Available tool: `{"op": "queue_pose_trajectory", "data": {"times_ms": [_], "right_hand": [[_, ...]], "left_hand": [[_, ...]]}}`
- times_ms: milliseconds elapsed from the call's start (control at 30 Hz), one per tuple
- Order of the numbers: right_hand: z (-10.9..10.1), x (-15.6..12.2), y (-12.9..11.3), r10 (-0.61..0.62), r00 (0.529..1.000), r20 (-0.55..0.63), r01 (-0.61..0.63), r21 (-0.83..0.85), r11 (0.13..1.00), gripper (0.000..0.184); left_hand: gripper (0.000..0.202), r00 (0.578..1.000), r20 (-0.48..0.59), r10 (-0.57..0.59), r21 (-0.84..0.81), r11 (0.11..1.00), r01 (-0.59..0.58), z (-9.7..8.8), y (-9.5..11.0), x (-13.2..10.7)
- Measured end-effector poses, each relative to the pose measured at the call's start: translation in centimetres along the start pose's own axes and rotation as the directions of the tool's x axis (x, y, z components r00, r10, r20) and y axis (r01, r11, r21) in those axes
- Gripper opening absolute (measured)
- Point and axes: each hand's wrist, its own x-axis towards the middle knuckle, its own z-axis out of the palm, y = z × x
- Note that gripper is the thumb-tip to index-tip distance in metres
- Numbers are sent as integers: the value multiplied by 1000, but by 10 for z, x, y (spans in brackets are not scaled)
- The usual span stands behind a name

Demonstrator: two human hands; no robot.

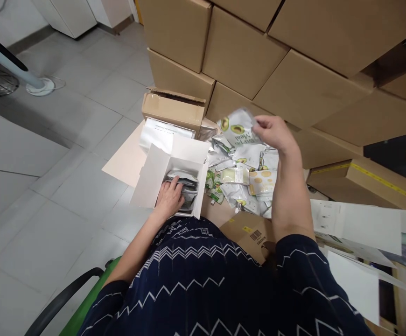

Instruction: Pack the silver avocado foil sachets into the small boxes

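My right hand (273, 133) is raised and pinches a silver sachet printed with avocados (237, 127) by its top edge, above a heap of similar silver sachets (245, 179) lying on flattened cardboard. My left hand (170, 198) rests inside an open white box (154, 175), fingers lying on the stack of silver packets (185, 179) stored in it. The box flaps stand open on the left and at the back.
Stacked brown cartons (245, 56) form a wall behind the heap. A small open brown carton (173, 109) stands behind the white box. More cartons and white sheets (360, 224) lie at the right. Grey tiled floor (66, 186) spreads to the left, with a fan base (40, 86).
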Motion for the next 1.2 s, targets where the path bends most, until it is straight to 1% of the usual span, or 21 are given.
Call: {"op": "queue_pose_trajectory", "data": {"times_ms": [67, 100, 167, 200, 267, 333, 400, 467, 567, 667, 733, 833, 900, 967, 1033, 1100, 1167, 1200], "right_hand": [[-11, -16, -39, -150, 987, -64, 155, 84, 984, 33], [-11, -25, -57, -216, 974, -75, 224, 126, 966, 34], [-3, -42, -87, -327, 944, -47, 331, 165, 929, 34], [5, -49, -100, -374, 928, -4, 370, 153, 916, 34], [28, -59, -118, -439, 889, 133, 433, 73, 899, 35], [55, -65, -129, -442, 845, 299, 477, -48, 878, 38], [84, -67, -133, -382, 812, 441, 501, -191, 844, 40], [112, -66, -133, -292, 790, 539, 511, -316, 800, 40], [145, -62, -129, -204, 753, 625, 526, -386, 758, 34], [166, -56, -126, -138, 737, 662, 515, -417, 749, 31], [175, -51, -125, -80, 726, 683, 501, -447, 741, 32], [183, -45, -125, -9, 718, 696, 479, -484, 732, 34], [186, -43, -126, 8, 720, 694, 469, -494, 732, 35], [186, -44, -128, 9, 712, 702, 475, -491, 730, 35], [185, -45, -129, 12, 688, 726, 492, -478, 727, 36], [184, -45, -128, 27, 644, 765, 511, -455, 729, 35], [184, -44, -125, 32, 614, 789, 522, -436, 733, 33], [186, -42, -123, 17, 612, 791, 529, -425, 735, 32]], "left_hand": [[34, 1000, 0, 1, 20, 1000, -1, 0, 0, 0], [34, 1000, 1, 2, 29, 1000, -2, 0, 0, 0], [34, 1000, 3, 5, 38, 999, -5, 1, 0, 0], [34, 1000, 4, 5, 36, 999, -5, 1, 0, 0], [35, 1000, 4, 2, 24, 1000, -2, 2, -1, 0], [37, 1000, 4, -1, 18, 1000, 1, 2, -1, 0], [38, 1000, 8, 5, 25, 1000, -5, 1, -1, 0], [39, 1000, 12, 11, 26, 1000, -11, 1, -1, 0], [39, 1000, 1, 9, -20, 1000, -9, 0, -3, -2], [42, 1000, -21, -6, -114, 993, 3, -2, -6, -6], [42, 999, -25, -43, -183, 982, 38, -3, -8, -9], [42, 994, 7, -105, -237, 966, 104, -3, -11, -14], [44, 996, 26, -81, -227, 970, 85, -2, -13, -17], [48, 999, 22, -38, -207, 978, 42, 2, -15, -18], [56, 1000, 8, -16, -196, 980, 18, 5, -16, -16], [62, 1000, -2, -13, -184, 983, 12, 6, -17, -12], [57, 1000, -8, -28, -156, 987, 27, 6, -16, -5], [52, 999, -7, -42, -134, 990, 41, 5, -15, -1]]}}
